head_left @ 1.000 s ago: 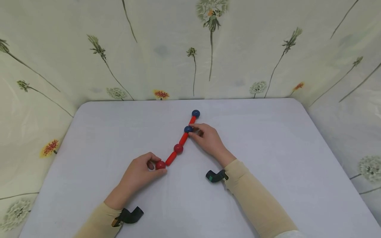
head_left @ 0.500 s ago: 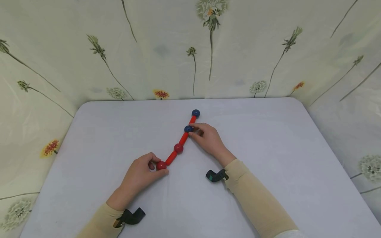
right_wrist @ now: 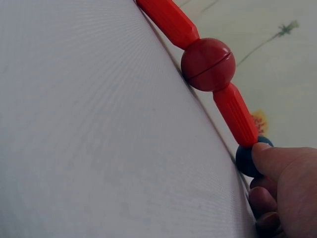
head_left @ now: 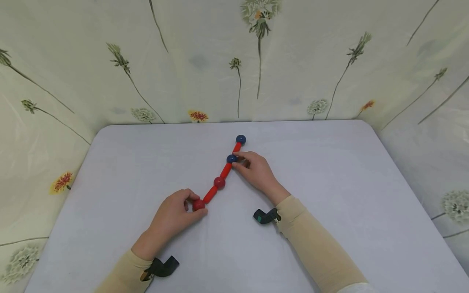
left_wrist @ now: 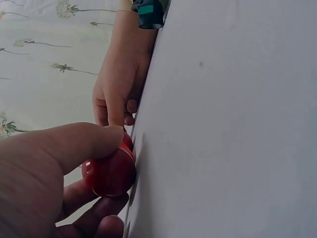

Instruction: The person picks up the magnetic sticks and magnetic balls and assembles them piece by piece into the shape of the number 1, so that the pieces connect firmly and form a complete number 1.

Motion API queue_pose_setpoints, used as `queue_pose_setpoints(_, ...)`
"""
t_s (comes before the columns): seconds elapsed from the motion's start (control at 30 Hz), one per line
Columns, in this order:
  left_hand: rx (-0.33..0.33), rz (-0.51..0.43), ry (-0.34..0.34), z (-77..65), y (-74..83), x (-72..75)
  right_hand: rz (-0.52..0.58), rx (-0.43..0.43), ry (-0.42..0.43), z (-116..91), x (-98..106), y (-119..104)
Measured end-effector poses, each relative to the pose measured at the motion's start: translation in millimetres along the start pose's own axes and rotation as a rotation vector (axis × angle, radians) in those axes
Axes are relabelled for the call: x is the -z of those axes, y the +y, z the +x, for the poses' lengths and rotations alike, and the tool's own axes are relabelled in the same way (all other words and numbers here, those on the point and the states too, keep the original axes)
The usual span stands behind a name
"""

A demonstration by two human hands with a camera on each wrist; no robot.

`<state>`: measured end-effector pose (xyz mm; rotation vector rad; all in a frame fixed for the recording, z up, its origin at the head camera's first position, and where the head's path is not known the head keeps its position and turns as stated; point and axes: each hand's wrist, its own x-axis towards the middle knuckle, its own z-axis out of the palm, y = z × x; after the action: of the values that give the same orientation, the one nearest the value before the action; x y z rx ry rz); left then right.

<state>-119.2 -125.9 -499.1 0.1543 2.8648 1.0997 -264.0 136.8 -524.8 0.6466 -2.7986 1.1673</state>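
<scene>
A chain of balls and short red rods lies slantwise on the white table. My left hand point(head_left: 170, 213) pinches the nearest red ball point(head_left: 198, 204) between thumb and fingers, right at the end of a red rod point(head_left: 210, 194). That rod leads to a second red ball point(head_left: 219, 182), then another red rod point(right_wrist: 236, 115) runs on to a blue ball point(head_left: 231, 158). My right hand point(head_left: 256, 173) pinches this blue ball, its thumb also showing against it in the right wrist view. Beyond, a third rod point(head_left: 237, 147) joins a far blue ball point(head_left: 240, 139).
The white-covered table point(head_left: 329, 183) has rounded far corners. A pale curtain point(head_left: 293, 61) printed with dandelions hangs behind and along both sides. Dark wrist cameras stick out by each sleeve, one near the left hand point(head_left: 164, 266) and one by the right point(head_left: 265, 216).
My left hand has shifted slightly right with the red ball, bringing it up close to the rod's end. My right hand and the rest of the chain stay nearly still.
</scene>
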Motion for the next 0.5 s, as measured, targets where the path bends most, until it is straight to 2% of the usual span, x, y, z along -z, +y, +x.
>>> queue_pose_setpoints(0.5,0.006,-0.026,0.032,-0.1,0.3,-3.8,-0.001,-0.011,-0.006,0.0,0.8,-1.5)
